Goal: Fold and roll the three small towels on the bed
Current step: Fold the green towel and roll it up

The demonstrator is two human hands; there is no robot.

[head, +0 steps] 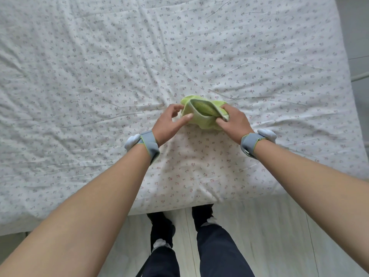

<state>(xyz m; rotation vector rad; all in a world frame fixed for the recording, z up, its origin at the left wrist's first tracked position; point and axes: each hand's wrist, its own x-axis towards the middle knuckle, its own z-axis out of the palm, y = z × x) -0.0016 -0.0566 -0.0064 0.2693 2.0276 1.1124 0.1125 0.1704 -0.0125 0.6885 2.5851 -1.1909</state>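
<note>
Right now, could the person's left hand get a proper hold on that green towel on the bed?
Probably yes. The left hand is already at the green towel, fingers touching its left edge, and nothing lies between them. The right hand pinches the other side, on the floral bed sheet.

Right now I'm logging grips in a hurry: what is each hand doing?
Left hand: fingers pinching the green towel at its left edge.
Right hand: fingers closed on the towel's right side.
</note>
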